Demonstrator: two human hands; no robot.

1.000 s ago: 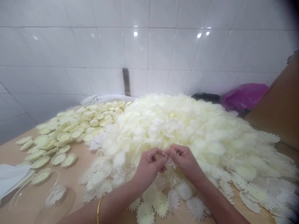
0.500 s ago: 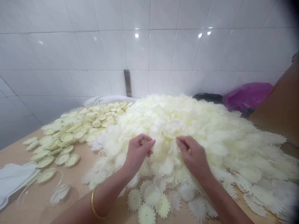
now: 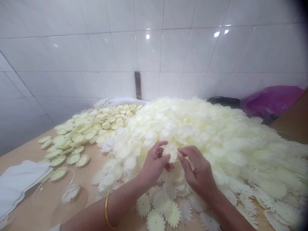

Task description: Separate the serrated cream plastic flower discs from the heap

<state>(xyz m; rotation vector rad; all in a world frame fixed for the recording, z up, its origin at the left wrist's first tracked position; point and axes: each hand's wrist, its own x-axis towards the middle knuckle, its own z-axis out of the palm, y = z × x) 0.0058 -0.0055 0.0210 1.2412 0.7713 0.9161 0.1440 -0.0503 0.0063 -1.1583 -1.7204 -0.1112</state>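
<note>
A big heap of cream-white fabric flower petals (image 3: 207, 134) with jagged edges covers the tan table (image 3: 29, 150). My left hand (image 3: 154, 165) rests at the heap's near edge, its thumb and fingers pinched on one white petal piece (image 3: 171, 150). My right hand (image 3: 199, 171) sits just to the right, fingers curled toward the same piece and touching the heap; whether it holds anything is hidden. A gold bangle (image 3: 107, 213) circles my left wrist. Loose petals (image 3: 156, 210) lie under both forearms.
A flatter spread of yellower petal discs (image 3: 81, 134) lies at the left. A white cloth (image 3: 19, 183) and a clear plastic lid (image 3: 61, 194) sit at the near left. A magenta bag (image 3: 271, 99) and a brown box (image 3: 295, 118) stand at the right by the tiled wall.
My hands met, drew apart over the heap, then came close again on one petal. The view has shifted a little to the left.
</note>
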